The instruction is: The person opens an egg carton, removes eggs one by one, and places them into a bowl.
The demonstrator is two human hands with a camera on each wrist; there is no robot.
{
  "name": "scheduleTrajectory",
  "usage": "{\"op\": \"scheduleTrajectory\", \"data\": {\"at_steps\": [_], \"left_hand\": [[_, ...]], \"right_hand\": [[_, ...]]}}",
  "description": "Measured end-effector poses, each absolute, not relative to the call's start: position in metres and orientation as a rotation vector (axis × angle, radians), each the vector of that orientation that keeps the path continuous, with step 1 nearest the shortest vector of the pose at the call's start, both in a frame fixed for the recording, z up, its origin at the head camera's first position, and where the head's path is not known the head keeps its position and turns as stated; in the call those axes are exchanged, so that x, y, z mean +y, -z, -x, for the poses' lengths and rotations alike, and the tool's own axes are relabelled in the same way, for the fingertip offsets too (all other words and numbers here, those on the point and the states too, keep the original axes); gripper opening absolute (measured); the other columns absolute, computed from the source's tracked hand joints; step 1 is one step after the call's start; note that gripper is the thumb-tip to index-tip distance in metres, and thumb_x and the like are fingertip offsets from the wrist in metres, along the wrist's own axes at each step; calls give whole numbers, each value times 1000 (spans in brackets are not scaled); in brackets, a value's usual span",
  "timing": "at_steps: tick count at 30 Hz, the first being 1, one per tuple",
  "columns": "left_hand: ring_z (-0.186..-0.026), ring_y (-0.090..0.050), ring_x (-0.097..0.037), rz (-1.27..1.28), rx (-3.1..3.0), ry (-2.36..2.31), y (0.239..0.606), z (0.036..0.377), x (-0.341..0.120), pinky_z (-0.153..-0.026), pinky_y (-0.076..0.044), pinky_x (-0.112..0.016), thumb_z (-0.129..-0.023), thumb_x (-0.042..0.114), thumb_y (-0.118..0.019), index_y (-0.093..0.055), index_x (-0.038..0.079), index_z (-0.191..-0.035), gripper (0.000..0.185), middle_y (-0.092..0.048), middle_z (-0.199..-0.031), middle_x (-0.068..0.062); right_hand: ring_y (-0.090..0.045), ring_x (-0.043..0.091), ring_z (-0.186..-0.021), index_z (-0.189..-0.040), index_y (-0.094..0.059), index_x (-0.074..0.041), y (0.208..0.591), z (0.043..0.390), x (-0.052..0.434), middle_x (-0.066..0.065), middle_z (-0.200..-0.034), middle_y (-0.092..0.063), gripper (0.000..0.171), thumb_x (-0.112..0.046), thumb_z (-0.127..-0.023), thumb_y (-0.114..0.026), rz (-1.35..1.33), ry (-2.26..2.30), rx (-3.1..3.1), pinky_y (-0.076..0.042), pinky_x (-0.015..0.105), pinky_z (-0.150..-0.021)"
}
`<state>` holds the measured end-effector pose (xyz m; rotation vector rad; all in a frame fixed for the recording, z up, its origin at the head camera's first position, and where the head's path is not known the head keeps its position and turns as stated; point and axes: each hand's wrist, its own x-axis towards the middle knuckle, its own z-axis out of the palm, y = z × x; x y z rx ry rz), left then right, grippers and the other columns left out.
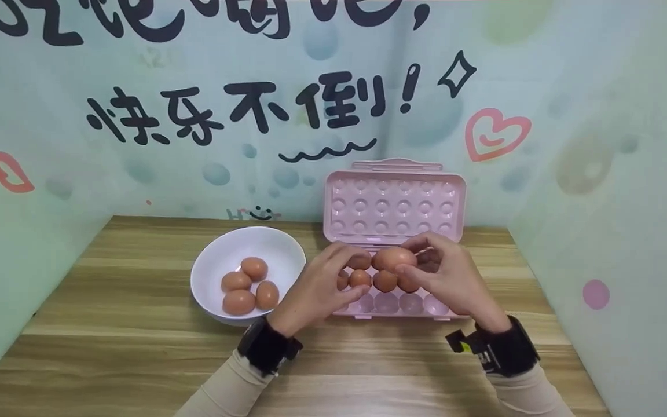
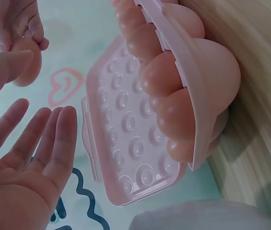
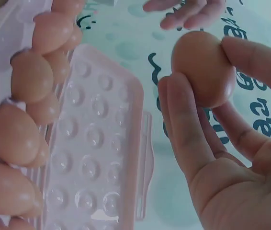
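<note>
While over the pink egg tray on the table, right hand pinching one brown egg between thumb and fingers, above eggs already seated in cups. Left hand just beside, fingers relaxed, holding nothing. White bowl with four eggs at left.

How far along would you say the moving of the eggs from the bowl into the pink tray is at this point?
Partly done. Several eggs already sit in the pink tray. The right hand holds one egg above it, while the left hand hovers open beside it. Four eggs remain in the white bowl, and the tray's front row shows empty cups.
</note>
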<state>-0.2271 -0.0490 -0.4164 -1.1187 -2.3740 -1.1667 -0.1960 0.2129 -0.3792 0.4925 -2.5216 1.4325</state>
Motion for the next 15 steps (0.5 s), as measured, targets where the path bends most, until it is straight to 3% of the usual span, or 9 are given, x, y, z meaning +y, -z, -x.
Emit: {"op": "scheduleTrajectory", "data": {"at_steps": [5, 11, 15], "left_hand": [[-107, -63, -17, 1124, -2344, 1158, 418, 225, -45, -86, -62, -33, -89, 18, -87, -63, 13, -131, 49, -62, -122, -3], [-113, -62, -23, 1130, -2289, 1079, 419, 221, -43, -89, -58, -29, -86, 22, -90, -65, 12, -128, 49, -65, -122, -3], [-116, -60, -22, 1173, -2235, 1062, 419, 217, -40, -93, -57, -28, -86, 23, -90, -66, 12, -125, 46, -66, -123, -3]], "right_hand": [[-77, 22, -92, -117, -71, -5, 386, 193, 206, 11, -112, -74, 34, -19, -90, -87, -496, -1474, -2526, -63, 31, -82], [-77, 18, -94, -119, -73, -13, 390, 190, 199, 3, -114, -77, 37, -30, -89, -88, -526, -1431, -2602, -62, 32, -85], [-76, 19, -98, -122, -71, -11, 391, 185, 196, 4, -120, -75, 37, -28, -92, -85, -567, -1491, -2614, -62, 32, -86]]}}
